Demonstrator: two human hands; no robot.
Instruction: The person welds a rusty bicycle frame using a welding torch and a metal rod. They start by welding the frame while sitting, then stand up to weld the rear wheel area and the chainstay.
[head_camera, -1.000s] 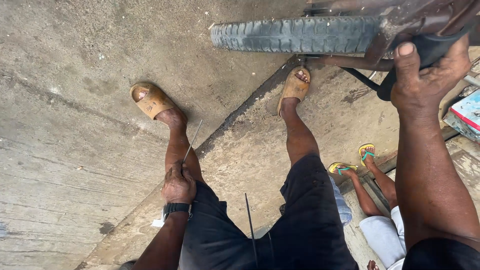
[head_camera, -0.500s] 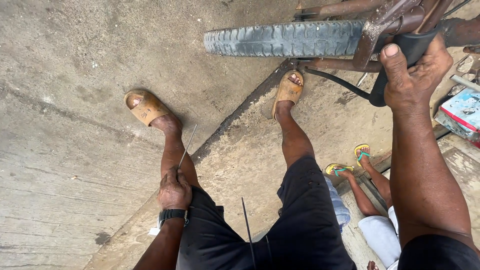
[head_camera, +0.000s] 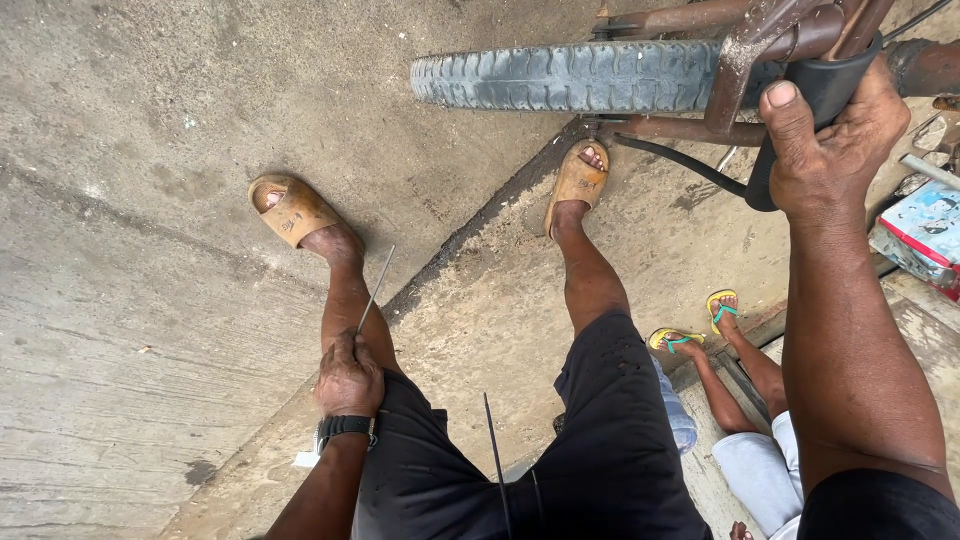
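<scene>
The person stands on a concrete floor (head_camera: 150, 330). The right hand (head_camera: 825, 145) has its fingers (head_camera: 785, 120) clenched around a black rubber handgrip (head_camera: 815, 95) at the end of a rusty metal frame (head_camera: 745, 45), at the upper right of the view. The left hand (head_camera: 347, 378) rests on the left thigh, its fingers grasping a thin metal rod (head_camera: 375, 290) that points forward and down toward the left foot.

Risks, as judged from this position:
- The rod tip lies close to the bare shin and the open sandal (head_camera: 292, 212); a slip of the left hand could scratch the leg.
- The tyre (head_camera: 570, 75) sits just ahead of the right foot (head_camera: 578, 180); if the frame rolls or drops, the toes could be struck.
- A second person's feet (head_camera: 700, 325) are near the frame at lower right; a swing of the frame could reach them.
- A one-handed hold on the handgrip gives limited control if the load shifts.

Count:
- Tyres: one
- Handgrips in view: one
- Thin rods: two, the second (head_camera: 496, 460) seen between the legs
- Brown sandals: two
- Yellow flip-flops: two
- Wristwatches (head_camera: 345, 426): one
- Printed boxes (head_camera: 925, 235) at right edge: one
</scene>
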